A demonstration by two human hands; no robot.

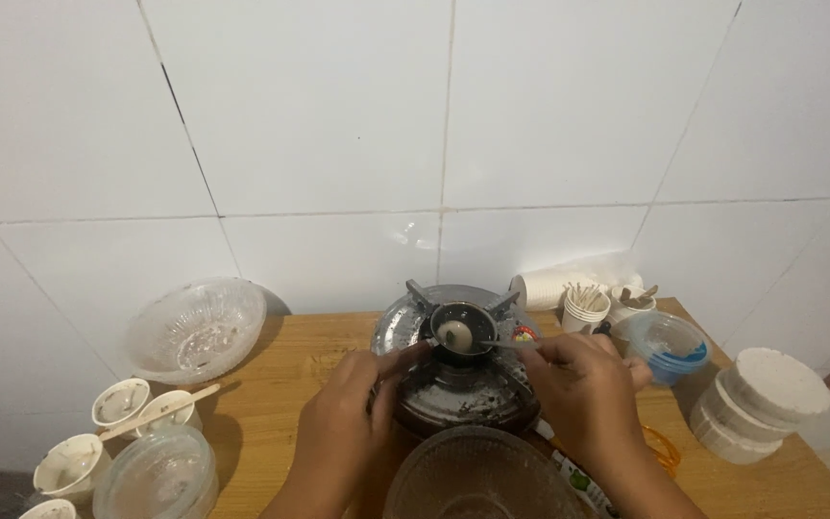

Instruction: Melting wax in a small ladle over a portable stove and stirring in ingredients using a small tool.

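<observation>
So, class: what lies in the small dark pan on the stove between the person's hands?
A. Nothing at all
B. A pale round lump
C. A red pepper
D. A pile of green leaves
B: the small dark pan on the stove holds a pale round lump, with the left hand and right hand on either side.

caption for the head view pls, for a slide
Two hands, left and right, at a small stove bearing a ladle.
</observation>
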